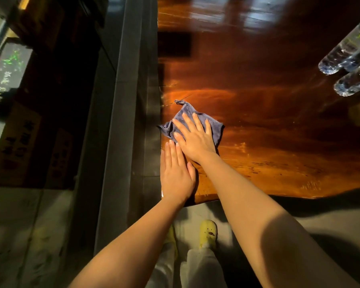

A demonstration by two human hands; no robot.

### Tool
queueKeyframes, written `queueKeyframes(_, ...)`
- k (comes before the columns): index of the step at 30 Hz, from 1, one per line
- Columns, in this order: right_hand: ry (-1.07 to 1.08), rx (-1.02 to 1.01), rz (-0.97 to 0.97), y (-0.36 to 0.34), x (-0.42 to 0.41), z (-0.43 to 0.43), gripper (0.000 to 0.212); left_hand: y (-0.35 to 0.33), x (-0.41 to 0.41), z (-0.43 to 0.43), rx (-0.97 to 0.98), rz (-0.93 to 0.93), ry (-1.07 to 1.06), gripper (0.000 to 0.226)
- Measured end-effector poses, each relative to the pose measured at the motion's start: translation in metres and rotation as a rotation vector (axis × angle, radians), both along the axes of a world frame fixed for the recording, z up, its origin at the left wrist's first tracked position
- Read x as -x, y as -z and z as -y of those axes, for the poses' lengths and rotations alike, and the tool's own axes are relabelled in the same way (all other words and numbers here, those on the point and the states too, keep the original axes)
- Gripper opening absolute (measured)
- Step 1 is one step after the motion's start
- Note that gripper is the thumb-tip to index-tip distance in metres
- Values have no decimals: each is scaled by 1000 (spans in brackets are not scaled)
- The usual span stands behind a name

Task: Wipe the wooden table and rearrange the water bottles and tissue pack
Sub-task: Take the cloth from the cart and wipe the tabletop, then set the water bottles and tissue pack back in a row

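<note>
Your count at this moment — one table, one cloth, two hands, two bottles in clear sight, two slippers.

You have one wooden table (279,113) in front of you and one blue-grey cloth (211,124) lying on it. Two bare hands are out: your right hand (195,140), flat on that cloth, and your left hand (176,175), flat on the wood at the table's near left corner. At the right edge you can count two clear water bottles — one farther (341,50), one nearer (353,81); a third between them cannot be told for sure. Below, two yellow slippers (208,233) show, the left one mostly hidden by your arm.
</note>
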State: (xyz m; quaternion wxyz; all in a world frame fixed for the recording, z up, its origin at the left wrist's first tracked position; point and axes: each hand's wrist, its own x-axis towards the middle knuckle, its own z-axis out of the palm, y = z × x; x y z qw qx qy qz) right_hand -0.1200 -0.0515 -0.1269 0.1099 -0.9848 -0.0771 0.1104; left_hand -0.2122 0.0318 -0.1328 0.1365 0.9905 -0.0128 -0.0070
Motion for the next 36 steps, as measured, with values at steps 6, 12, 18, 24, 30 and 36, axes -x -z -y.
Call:
queueKeyframes(6,95,-25,-24,-2,36,15,51,0,2,-2,67,33,15,55)
queueKeyframes(12,154,25,-13,-4,88,17,53,-2,5,-6,349,46,-71,55)
queueKeyframes(18,211,48,-17,-4,115,10,53,-5,8,-11,257,16,25,54)
queueKeyframes(24,228,8,-148,-15,115,13,56,-10,6,-25,143,-101,151,60)
queueKeyframes(30,199,-5,-229,-29,122,33,70,-12,5,-38,-2,-233,219,73)
queueKeyframes(36,274,-65,-298,-47,102,91,86,-32,-18,-14,-28,-137,315,98)
